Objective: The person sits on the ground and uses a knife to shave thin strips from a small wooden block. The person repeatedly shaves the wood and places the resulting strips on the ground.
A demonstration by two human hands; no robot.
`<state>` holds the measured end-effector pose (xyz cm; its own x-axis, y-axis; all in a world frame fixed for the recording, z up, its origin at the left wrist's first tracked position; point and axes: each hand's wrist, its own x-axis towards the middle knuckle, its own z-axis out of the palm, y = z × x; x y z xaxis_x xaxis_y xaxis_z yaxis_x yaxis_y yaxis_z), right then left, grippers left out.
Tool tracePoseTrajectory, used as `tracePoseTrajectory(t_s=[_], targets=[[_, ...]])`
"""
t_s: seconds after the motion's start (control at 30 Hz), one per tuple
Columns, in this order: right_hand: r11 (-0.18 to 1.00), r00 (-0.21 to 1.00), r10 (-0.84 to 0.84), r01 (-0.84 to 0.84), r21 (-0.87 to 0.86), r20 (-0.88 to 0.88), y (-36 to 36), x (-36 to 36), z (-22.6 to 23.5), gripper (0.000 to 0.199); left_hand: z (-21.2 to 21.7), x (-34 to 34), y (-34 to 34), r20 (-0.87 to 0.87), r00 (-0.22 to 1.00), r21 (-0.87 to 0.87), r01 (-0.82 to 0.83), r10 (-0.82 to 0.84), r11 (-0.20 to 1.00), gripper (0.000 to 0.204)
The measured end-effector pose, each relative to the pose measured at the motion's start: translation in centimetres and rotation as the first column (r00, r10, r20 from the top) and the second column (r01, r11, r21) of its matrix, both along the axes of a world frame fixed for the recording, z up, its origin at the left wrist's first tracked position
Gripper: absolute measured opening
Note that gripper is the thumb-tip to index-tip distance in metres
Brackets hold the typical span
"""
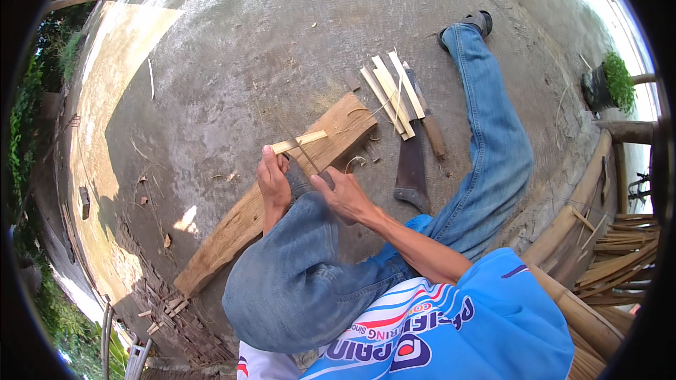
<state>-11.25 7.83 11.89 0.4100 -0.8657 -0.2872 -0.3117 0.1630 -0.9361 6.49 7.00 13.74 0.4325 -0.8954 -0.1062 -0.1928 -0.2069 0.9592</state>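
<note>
My left hand [273, 181] is closed round the near end of a pale strip, likely bamboo [313, 138], whose far end lies over a thick wooden beam [236, 229]. In my right hand [346, 198] is a knife [305, 155]; its narrow dark blade crosses the strip just beyond my left fingers. Most of the knife's handle is hidden by my fingers. The beam slants from the lower left up to the middle, beside my bent left knee [282, 274].
Right of the beam, several pale strips [389, 91] lie on the concrete floor [232, 49], partly over a dark machete blade [412, 162]. Another knife with a wooden handle [433, 137] lies beside them. My outstretched leg [486, 105] borders these. A potted plant [609, 86] and bamboo pieces [623, 253] are farther right.
</note>
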Motion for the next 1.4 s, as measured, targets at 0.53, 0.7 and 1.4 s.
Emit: tracePoseTrajectory(t_s=[0.53,0.7,1.4], targets=[[0.972,0.984,-0.066,0.100,0.212,-0.164,-0.7,-3.6,-7.9,0.052,-0.7,-0.4,0.1,-0.033,0.999,-0.016,0.038,-0.039,0.999,0.058],[0.990,0.993,-0.047,0.061,0.130,-0.106,0.9,-3.4,-9.7,0.054,-1.1,1.0,0.0,-0.038,0.999,-0.028,0.024,-0.025,0.999,0.055],[0.746,0.935,-0.278,0.065,0.662,0.222,-2.5,-8.2,-6.4,0.056,-1.1,-0.3,-7.4,0.287,0.956,-0.113,-0.031,0.063,0.993,0.024]])
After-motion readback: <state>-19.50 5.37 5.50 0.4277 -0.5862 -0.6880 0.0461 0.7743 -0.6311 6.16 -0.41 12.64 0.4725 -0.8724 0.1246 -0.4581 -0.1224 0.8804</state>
